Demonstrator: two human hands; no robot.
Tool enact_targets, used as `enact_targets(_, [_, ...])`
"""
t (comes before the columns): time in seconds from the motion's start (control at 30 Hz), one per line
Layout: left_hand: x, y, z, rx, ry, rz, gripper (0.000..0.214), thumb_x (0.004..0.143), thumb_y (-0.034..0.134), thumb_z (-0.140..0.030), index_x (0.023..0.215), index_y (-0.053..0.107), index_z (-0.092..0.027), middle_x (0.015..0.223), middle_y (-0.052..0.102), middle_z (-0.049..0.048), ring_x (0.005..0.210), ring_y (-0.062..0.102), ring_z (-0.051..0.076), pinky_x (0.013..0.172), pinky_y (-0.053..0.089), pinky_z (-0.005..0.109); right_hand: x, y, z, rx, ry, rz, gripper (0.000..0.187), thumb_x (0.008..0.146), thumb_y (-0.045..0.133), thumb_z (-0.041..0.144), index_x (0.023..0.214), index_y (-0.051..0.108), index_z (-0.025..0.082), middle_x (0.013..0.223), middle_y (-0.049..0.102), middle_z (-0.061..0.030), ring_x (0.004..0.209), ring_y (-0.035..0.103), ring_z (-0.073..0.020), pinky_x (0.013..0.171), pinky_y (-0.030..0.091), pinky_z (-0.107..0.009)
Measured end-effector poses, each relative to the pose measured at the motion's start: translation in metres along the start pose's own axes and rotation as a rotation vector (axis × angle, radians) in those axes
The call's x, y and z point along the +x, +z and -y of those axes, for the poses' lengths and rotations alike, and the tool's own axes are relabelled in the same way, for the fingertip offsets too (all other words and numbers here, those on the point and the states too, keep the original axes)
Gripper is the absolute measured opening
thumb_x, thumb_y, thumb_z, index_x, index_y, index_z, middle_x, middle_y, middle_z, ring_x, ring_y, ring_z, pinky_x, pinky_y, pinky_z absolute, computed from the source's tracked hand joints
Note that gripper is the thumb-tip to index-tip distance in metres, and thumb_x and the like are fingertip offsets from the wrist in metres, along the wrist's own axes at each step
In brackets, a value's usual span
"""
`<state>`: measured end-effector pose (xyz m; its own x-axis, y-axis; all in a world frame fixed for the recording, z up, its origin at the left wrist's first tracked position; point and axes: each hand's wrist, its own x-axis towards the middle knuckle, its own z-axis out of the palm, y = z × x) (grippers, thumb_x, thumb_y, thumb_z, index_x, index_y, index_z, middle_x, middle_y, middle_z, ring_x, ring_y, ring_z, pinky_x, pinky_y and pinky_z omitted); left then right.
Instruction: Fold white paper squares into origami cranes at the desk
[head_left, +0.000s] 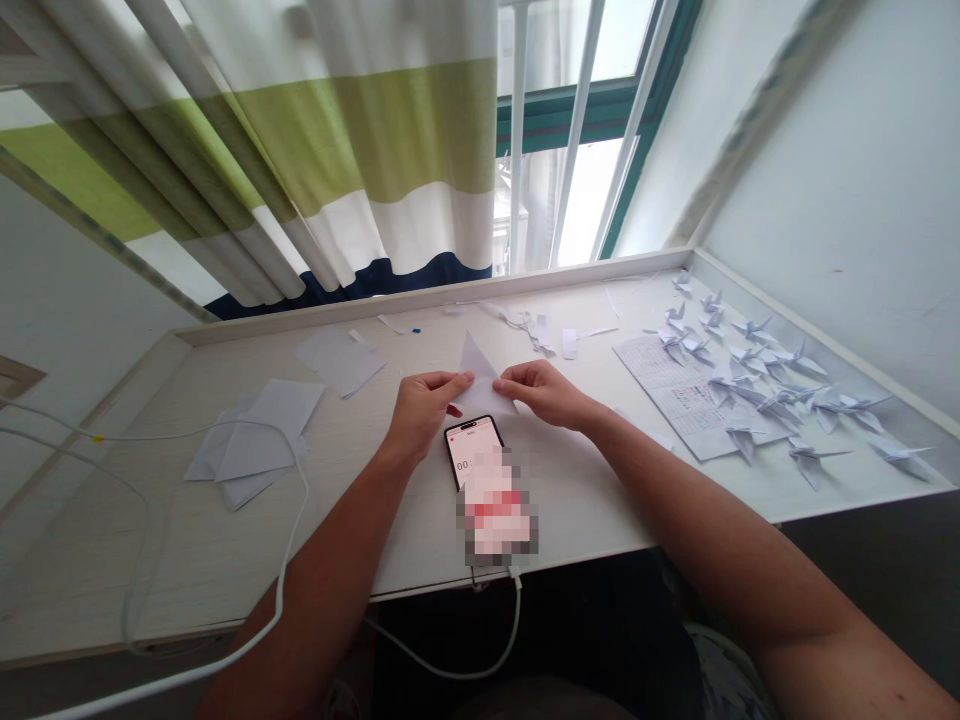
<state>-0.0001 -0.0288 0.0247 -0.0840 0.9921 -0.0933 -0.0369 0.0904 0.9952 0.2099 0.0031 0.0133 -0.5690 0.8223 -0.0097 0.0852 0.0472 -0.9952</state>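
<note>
A white sheet of paper folded to a pointed triangle (480, 372) is held between both hands, its tip pointing away from me. My left hand (426, 405) pinches its left edge with thumb and fingers. On the opposite edge, my right hand (541, 390) grips the paper the same way. Just below the paper lies a phone (474, 440) with a lit screen, partly pixelated, a white cable at its lower end. Several folded paper cranes (750, 355) cluster at the right end of the desk.
Loose white paper sheets (262, 430) lie at the left, and more paper (341, 360) lies behind them. A written notebook (675, 400) sits partly under the cranes. Paper scraps (540, 330) lie toward the back rim. A white cable (296, 500) loops across the left side.
</note>
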Motion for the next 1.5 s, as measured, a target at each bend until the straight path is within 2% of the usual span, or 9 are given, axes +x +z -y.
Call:
enact_targets(0.3, [0.001,0.001,0.001,-0.019,-0.021,-0.021,0.04,0.063,0.092,-0.05,0.078,0.082,-0.014,0.082,0.078,0.0095,0.068,0.065,0.016,0.051,0.048,0.024,0.002,-0.001,-0.003,-0.01,0.0,0.01,0.047,0.089,0.071,0.061,0.076,0.068,0.016,0.075,0.067,-0.0022,0.068,0.057,-0.0128,0.062,0.045,-0.026])
enact_targets(0.5, [0.0,-0.004,-0.007,-0.003,-0.152,0.147,0.053,0.069,0.088,-0.061,0.084,0.08,-0.011,0.09,0.079,0.0147,0.071,0.075,0.021,0.049,0.048,0.024,0.002,-0.003,-0.003,0.139,0.057,0.016,0.042,0.089,0.075,0.057,0.08,0.071,0.016,0.075,0.07,-0.0024,0.068,0.06,-0.0119,0.065,0.048,-0.026])
enact_targets(0.6, [0.0,-0.007,-0.009,0.019,-0.186,0.221,0.053,0.073,0.085,-0.061,0.085,0.079,-0.01,0.091,0.08,0.0181,0.07,0.076,0.023,0.05,0.05,0.025,0.002,-0.005,-0.003,0.209,0.097,0.002,0.037,0.087,0.079,0.052,0.083,0.074,0.015,0.079,0.073,-0.0042,0.071,0.066,-0.013,0.071,0.053,-0.028])
enact_targets(0.8, [0.0,-0.009,-0.009,0.043,-0.231,0.25,0.047,0.069,0.09,-0.054,0.085,0.078,-0.012,0.082,0.08,0.0168,0.07,0.077,0.025,0.053,0.051,0.027,0.002,-0.005,0.001,0.328,0.15,-0.017,0.033,0.085,0.082,0.044,0.083,0.076,0.012,0.085,0.074,-0.0074,0.074,0.069,-0.0149,0.081,0.06,-0.033])
enact_targets(1.0, [-0.001,-0.008,-0.008,0.072,-0.165,0.203,0.048,0.064,0.092,-0.056,0.078,0.078,-0.012,0.074,0.077,0.0134,0.074,0.076,0.026,0.052,0.052,0.027,0.003,-0.002,0.0,0.287,0.128,-0.038,0.036,0.086,0.081,0.049,0.086,0.076,0.013,0.089,0.073,-0.0059,0.08,0.067,-0.0139,0.083,0.062,-0.032])
enact_targets(1.17, [0.0,-0.01,-0.005,0.106,-0.093,0.182,0.045,0.068,0.091,-0.054,0.081,0.08,-0.013,0.073,0.076,0.0114,0.077,0.077,0.026,0.052,0.053,0.027,0.001,-0.001,0.0,0.188,0.082,-0.073,0.043,0.085,0.079,0.057,0.081,0.073,0.015,0.08,0.068,-0.0016,0.075,0.063,-0.012,0.081,0.061,-0.032])
enact_targets(1.23, [0.001,-0.011,-0.004,0.119,-0.073,0.182,0.043,0.069,0.09,-0.054,0.082,0.081,-0.014,0.074,0.076,0.011,0.077,0.077,0.026,0.052,0.053,0.026,0.001,-0.002,-0.001,0.138,0.079,-0.088,0.046,0.084,0.078,0.06,0.08,0.072,0.015,0.076,0.067,-0.0008,0.071,0.061,-0.0114,0.074,0.058,-0.03])
enact_targets(1.37, [0.0,-0.011,-0.005,0.154,-0.026,0.165,0.042,0.071,0.089,-0.054,0.082,0.081,-0.014,0.076,0.077,0.011,0.078,0.078,0.027,0.054,0.054,0.027,0.002,-0.005,-0.004,0.011,0.062,-0.084,0.052,0.086,0.074,0.065,0.077,0.069,0.015,0.068,0.063,0.0002,0.06,0.053,-0.0094,0.055,0.044,-0.025])
enact_targets(1.5, [-0.002,-0.009,-0.006,0.206,0.002,0.153,0.041,0.072,0.087,-0.053,0.082,0.081,-0.014,0.076,0.078,0.0107,0.077,0.078,0.026,0.055,0.055,0.027,0.003,-0.007,-0.006,-0.019,0.05,-0.057,0.054,0.086,0.072,0.068,0.079,0.07,0.015,0.07,0.066,-0.0012,0.062,0.055,-0.011,0.056,0.044,-0.026])
